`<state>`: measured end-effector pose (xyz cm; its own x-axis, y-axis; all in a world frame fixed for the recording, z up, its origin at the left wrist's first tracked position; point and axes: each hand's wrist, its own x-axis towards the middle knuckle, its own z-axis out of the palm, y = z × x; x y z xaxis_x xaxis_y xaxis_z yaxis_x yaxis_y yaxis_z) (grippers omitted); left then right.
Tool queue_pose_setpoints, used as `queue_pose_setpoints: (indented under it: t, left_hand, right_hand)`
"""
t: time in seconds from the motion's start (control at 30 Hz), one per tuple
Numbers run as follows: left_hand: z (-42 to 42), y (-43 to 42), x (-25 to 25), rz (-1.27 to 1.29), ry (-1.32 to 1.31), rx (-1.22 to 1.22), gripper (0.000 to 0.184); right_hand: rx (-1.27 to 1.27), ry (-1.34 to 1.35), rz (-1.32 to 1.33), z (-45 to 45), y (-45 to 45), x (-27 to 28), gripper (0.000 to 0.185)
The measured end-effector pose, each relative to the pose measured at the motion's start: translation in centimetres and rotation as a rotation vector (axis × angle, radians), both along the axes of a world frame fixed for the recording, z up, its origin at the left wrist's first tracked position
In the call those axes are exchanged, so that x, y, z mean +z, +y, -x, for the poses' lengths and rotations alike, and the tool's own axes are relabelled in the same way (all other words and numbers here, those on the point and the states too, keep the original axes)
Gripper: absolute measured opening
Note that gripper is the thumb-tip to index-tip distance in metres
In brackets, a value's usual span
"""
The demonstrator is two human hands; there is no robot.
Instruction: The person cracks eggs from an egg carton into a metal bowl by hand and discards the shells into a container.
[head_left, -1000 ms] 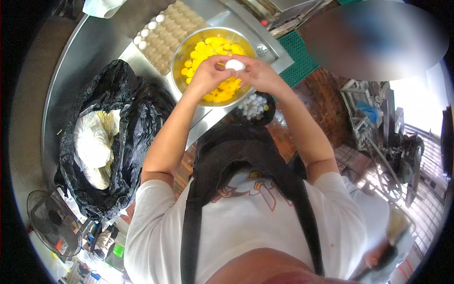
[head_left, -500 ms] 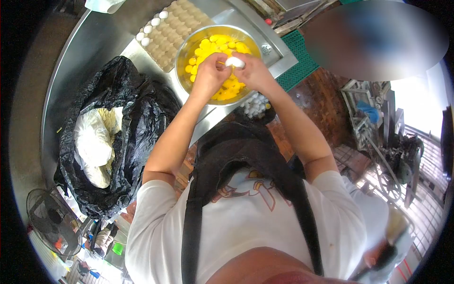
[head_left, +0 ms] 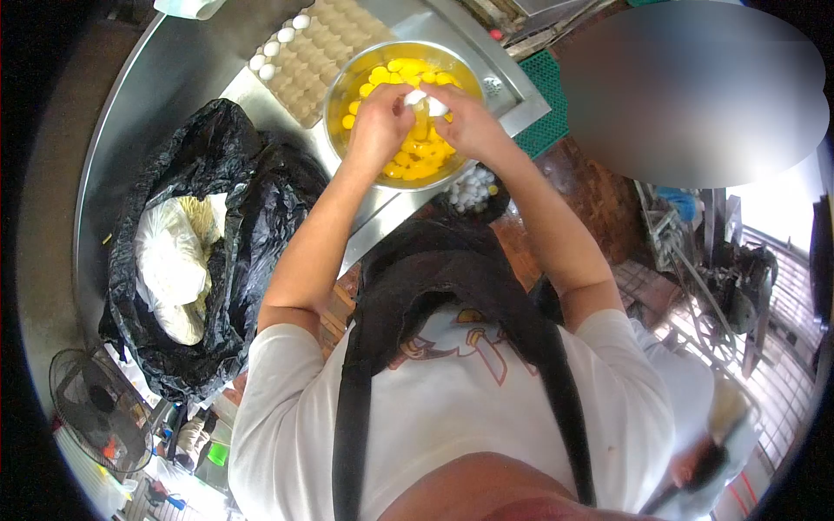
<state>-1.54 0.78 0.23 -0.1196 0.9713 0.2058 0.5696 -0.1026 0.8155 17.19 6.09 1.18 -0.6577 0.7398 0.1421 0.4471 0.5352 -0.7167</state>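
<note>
Over a steel bowl (head_left: 328, 122) of yolks and egg white, an egg is split apart between my hands. My left hand (head_left: 382, 126) pinches one white shell half (head_left: 415, 97). The other shell half (head_left: 437, 108) is gripped by my right hand (head_left: 473, 126). Raw egg (head_left: 422, 126) hangs from the gap between the halves, down toward the bowl. Left of the bowl lies a cardboard egg tray (head_left: 326, 61), mostly with bare cups; several whole white eggs (head_left: 268, 49) sit along its left edge.
Below the bowl's right side is a heap of eggshells (head_left: 472, 191). A black plastic bag (head_left: 261, 234) holding a whitish bag (head_left: 169, 260) stands at left. A green mat (head_left: 546, 95) lies beyond the steel counter (head_left: 373, 213). Another person (head_left: 686, 417) is at lower right.
The egg, whole-looking between my fingers before, is now opened into two shell halves with its contents running down. My hands have risen slightly.
</note>
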Motion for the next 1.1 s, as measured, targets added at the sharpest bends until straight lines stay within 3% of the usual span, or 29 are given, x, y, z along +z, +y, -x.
queue_pose_setpoints:
  t: [0.27,0.43,0.57,0.7,0.8,0.87,0.97,1.07,1.1]
  left_hand:
    - [-0.8,0.7,2.1,-0.163,-0.004,-0.069,0.030]
    - [-6.2,-1.6,2.8,-0.030,-0.258,-0.141,0.027]
    - [-10.4,-3.0,-0.4,0.075,-0.154,-0.328,0.016]
    - [-13.3,-2.7,-6.7,0.081,-0.041,-0.507,0.008]
    - [-14.1,-2.2,-6.8,0.144,-0.069,-0.523,0.010]
    - [-13.7,-1.5,-5.4,0.248,0.019,-0.564,0.013]
    - [-13.4,-0.7,-6.4,0.080,0.090,-0.661,0.020]
    - [-12.6,-0.6,-5.2,0.098,0.019,-0.617,0.030]
    - [-11.9,-0.3,-3.7,0.239,-0.045,-0.606,0.032]
  right_hand:
    - [0.002,0.066,-0.095,-0.8,-0.4,2.3,0.061]
    - [-0.082,-0.066,0.187,-6.7,-3.0,7.2,0.052]
    - [-0.217,-0.385,0.566,-10.6,-4.5,8.1,0.048]
    - [-0.190,-0.496,0.356,-15.9,-6.0,-1.3,0.062]
    - [-0.290,-0.577,0.326,-17.7,-6.2,-4.7,0.062]
    - [-0.309,-0.531,0.308,-18.2,-6.8,-5.6,0.060]
    - [-0.313,-0.498,0.345,-18.4,-6.5,-4.8,0.058]
    - [-0.319,-0.503,0.412,-17.8,-5.9,-4.4,0.056]
    - [-0.326,-0.463,0.439,-18.1,-5.9,-5.0,0.055]
